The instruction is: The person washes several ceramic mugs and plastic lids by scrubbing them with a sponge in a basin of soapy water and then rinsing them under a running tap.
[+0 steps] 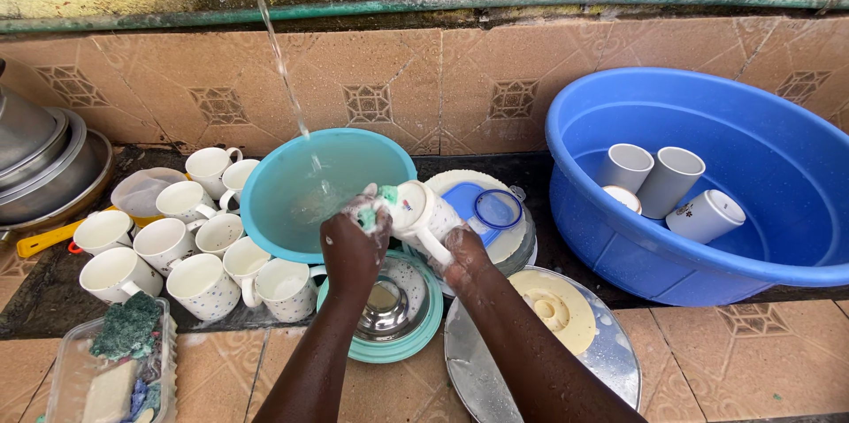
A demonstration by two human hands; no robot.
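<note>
Right hand (464, 255), soapy, grips a white mug (423, 211) by its handle above the teal basin (274, 202). Left hand (354, 242) pinches a green sponge (376, 206) against the mug's rim. Washed mugs (672, 180) lie in the blue tub (619, 246).

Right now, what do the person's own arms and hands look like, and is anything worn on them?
Both forearms are bare: no sleeves, watch, rings or gloves in view. The left hand and the right hand are wet, with white soap foam on fingers and knuckles.

Left of the teal basin (305, 189), stacked steel pots (40, 162) are cut off by the edge, like the soap tub (110, 370) below.
</note>
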